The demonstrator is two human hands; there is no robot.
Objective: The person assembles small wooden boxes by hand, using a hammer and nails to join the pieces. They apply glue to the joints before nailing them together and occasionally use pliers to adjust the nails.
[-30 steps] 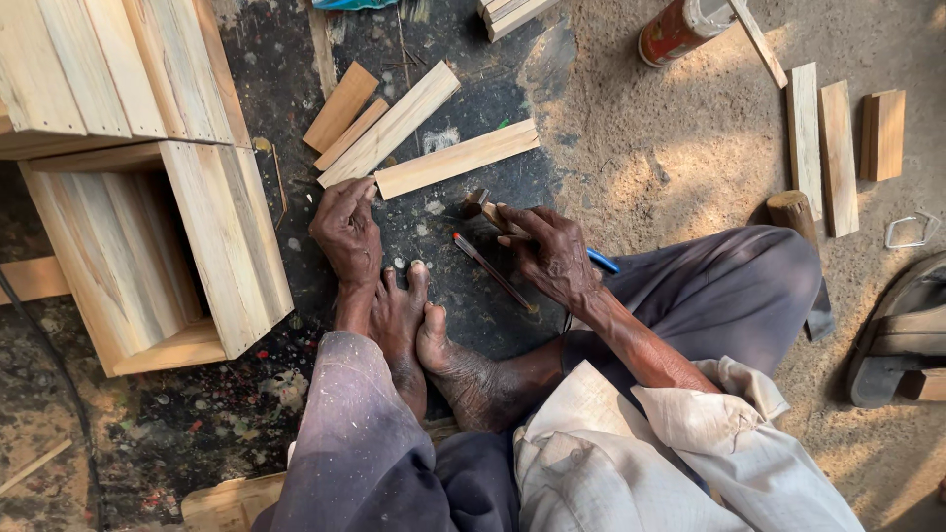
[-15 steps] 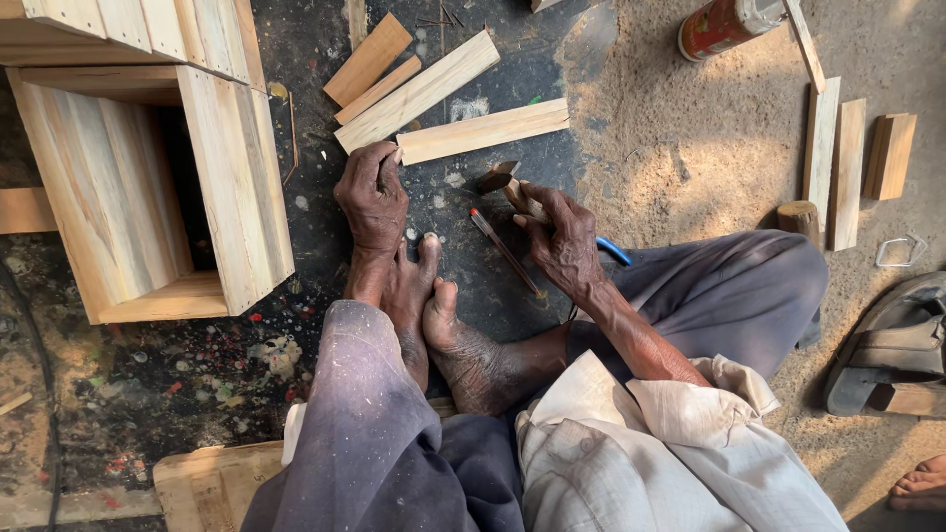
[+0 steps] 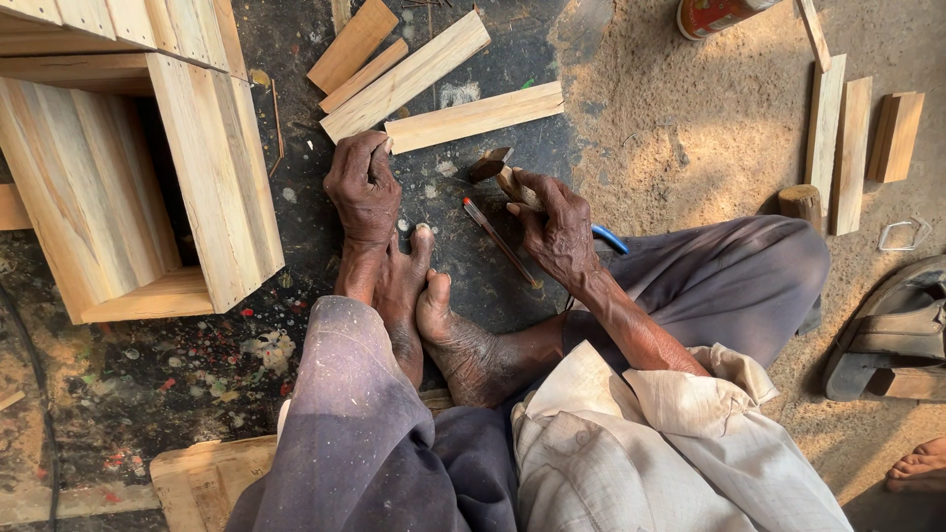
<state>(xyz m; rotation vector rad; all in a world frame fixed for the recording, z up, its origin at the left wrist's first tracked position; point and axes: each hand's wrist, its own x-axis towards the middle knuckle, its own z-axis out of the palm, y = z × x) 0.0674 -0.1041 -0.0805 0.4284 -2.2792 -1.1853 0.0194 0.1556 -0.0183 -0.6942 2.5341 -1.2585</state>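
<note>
My left hand (image 3: 364, 187) rests knuckles up on the dark floor, fingers curled shut, its fingertips touching the near end of a pale wooden slat (image 3: 473, 116). Nothing shows inside it. My right hand (image 3: 555, 225) grips the wooden handle of a small hammer (image 3: 492, 165), whose dark head points toward the slat. A thin red-tipped pencil (image 3: 501, 242) lies on the floor between my hands, just beside my bare feet (image 3: 434, 315). A blue object (image 3: 610, 238) peeks out behind my right wrist.
An open wooden box (image 3: 148, 187) lies on its side at the left. More slats (image 3: 404, 74) lie beyond my hands. At the right on sandy ground are wooden pieces (image 3: 849, 148), a red can (image 3: 714, 15), a sandal (image 3: 892, 330) and another person's foot (image 3: 921, 465).
My left hand has slid forward to the end of the slat and curled shut. My right hand has kept the hammer and shifted slightly forward. The view has moved closer.
</note>
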